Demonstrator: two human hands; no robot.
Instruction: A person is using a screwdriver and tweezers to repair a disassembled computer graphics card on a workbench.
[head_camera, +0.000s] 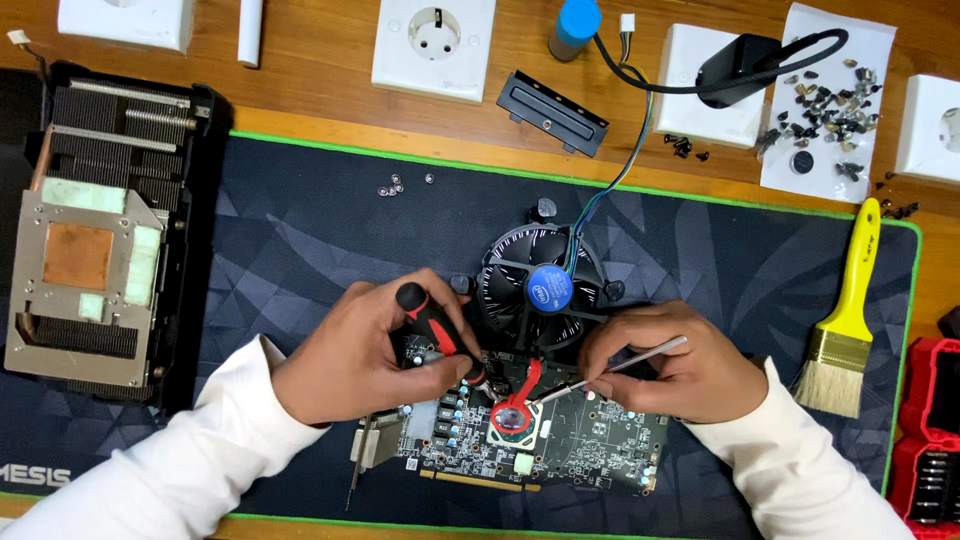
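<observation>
A bare graphics card circuit board (590, 445) lies on the dark desk mat (320, 220) near the front edge. A red plastic piece (516, 405) rests over its central chip. My left hand (365, 355) grips a red-and-black screwdriver (428, 320), whose tip points down at the board beside the red piece. My right hand (675, 365) holds a thin metal tool (630, 362) angled toward the same spot. A round black cooler fan (545, 285) with a blue hub sits just behind the board.
A large heatsink (90, 240) with a copper plate lies at left. A yellow brush (850, 310) lies at right, with red tool cases (925, 440) beside it. Loose screws (392, 186), a black bracket (552, 112), white wall sockets (434, 45) and paper with small parts (825, 95) lie behind.
</observation>
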